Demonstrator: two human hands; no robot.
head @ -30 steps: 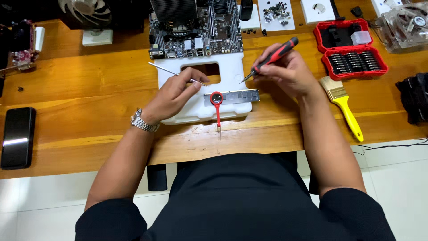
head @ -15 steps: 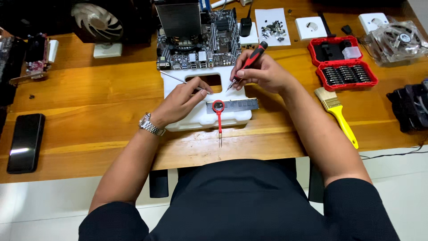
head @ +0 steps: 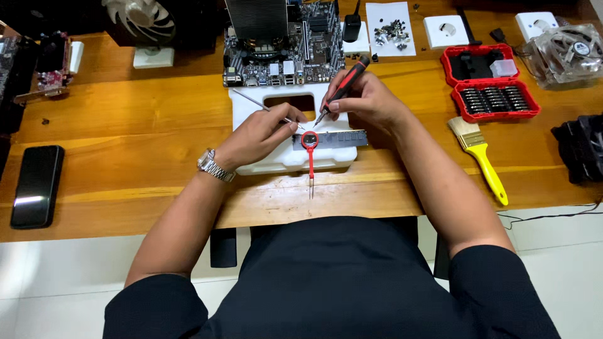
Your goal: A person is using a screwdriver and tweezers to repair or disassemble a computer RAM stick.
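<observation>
My right hand (head: 367, 100) grips a red and black screwdriver (head: 344, 86) with its tip pointing down at a white foam block (head: 284, 157). My left hand (head: 264, 132) rests on the block and pinches thin metal tweezers (head: 251, 100) that stick out up and to the left. Between the hands a narrow grey memory stick (head: 339, 139) lies on the foam. A red tool with a round ring head (head: 309, 157) lies across it, its thin shaft pointing toward me. A motherboard (head: 282, 53) with a large heatsink sits just behind the block.
An open red bit case (head: 493, 85) and a yellow-handled brush (head: 480, 157) lie to the right. A clear fan (head: 562, 53) and a black part (head: 581, 147) sit at the far right. A black phone (head: 36, 185) lies left. A white fan (head: 141, 22), a sheet of screws (head: 391, 28).
My right hand has swung the screwdriver from lying flat to pointing down beside my left fingertips. The camera view has shifted a little, so everything sits further right and lower.
</observation>
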